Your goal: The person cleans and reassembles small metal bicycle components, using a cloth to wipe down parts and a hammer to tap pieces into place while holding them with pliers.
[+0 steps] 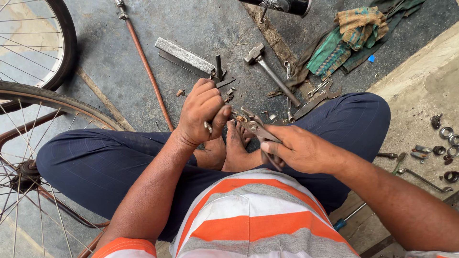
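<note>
I sit cross-legged on the floor in dark blue trousers. My right hand (299,150) grips the handles of metal pliers (258,128), whose jaws point toward my left hand. My left hand (201,112) is closed around a small metal part (208,127), of which only a short end shows below the thumb. The plier jaws meet a small piece (240,118) right beside my left fingers. Both hands hover above my bare feet (234,145).
A hammer (267,69), wrenches (313,100), a flat metal file (184,56) and a copper-coloured rod (146,67) lie on the grey floor ahead. Bicycle wheels (38,110) stand at left. Rags (351,36) lie at top right; rings and nuts (444,143) at right.
</note>
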